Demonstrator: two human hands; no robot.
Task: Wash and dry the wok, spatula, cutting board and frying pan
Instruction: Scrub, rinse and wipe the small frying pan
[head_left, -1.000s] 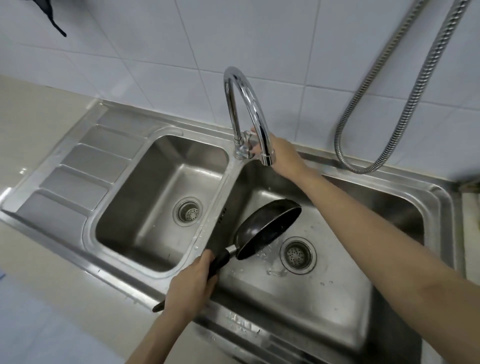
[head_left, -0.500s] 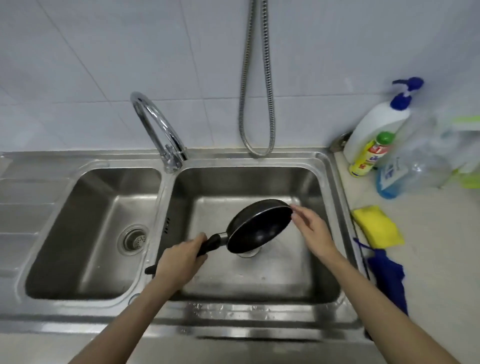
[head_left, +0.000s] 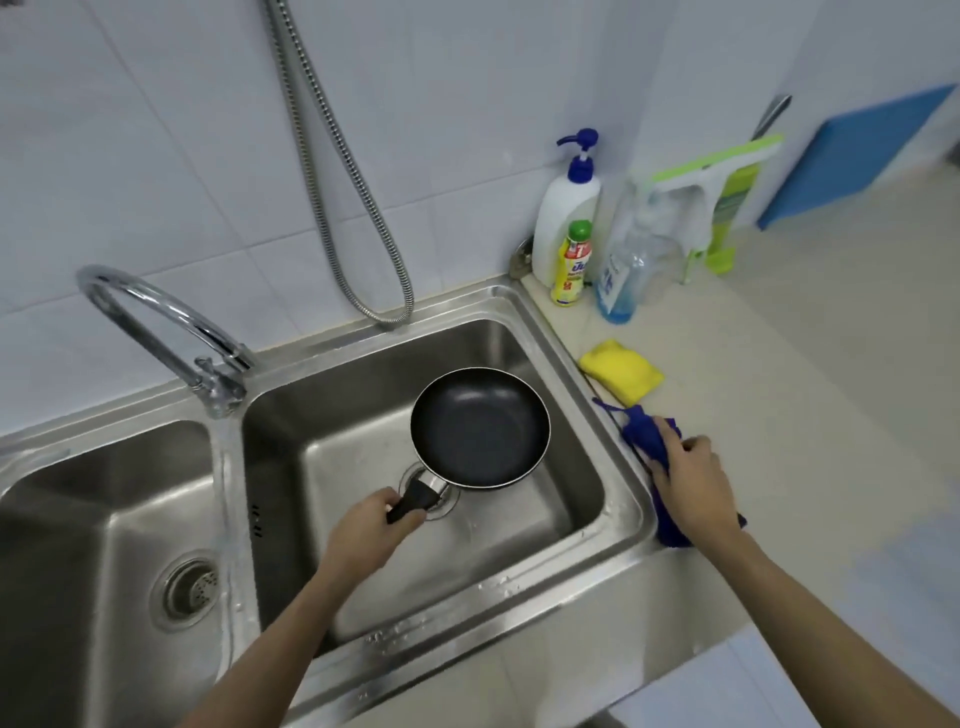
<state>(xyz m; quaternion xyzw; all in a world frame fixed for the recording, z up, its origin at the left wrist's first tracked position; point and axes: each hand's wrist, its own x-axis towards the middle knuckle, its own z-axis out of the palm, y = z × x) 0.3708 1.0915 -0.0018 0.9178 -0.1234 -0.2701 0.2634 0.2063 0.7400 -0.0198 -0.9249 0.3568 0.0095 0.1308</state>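
Note:
A small black frying pan (head_left: 480, 428) hangs level above the right basin of the steel sink (head_left: 587, 566), its inside facing up. My left hand (head_left: 366, 535) grips its black handle over the drain. My right hand (head_left: 688, 480) lies on a dark blue cloth (head_left: 644, 434) on the counter right of the sink, fingers curled over the cloth. No wok, spatula or cutting board is in view.
A chrome tap (head_left: 156, 322) stands behind the divider between the two basins. A yellow sponge (head_left: 621, 371) lies beyond the cloth. Soap bottles (head_left: 569, 218) and a green squeegee (head_left: 719, 192) crowd the back corner. A metal hose (head_left: 332, 197) hangs on the tiled wall.
My right hand left the tap, passed the pan's rim and now lies on the blue cloth. The pan has turned from tilted to level. My view swung right.

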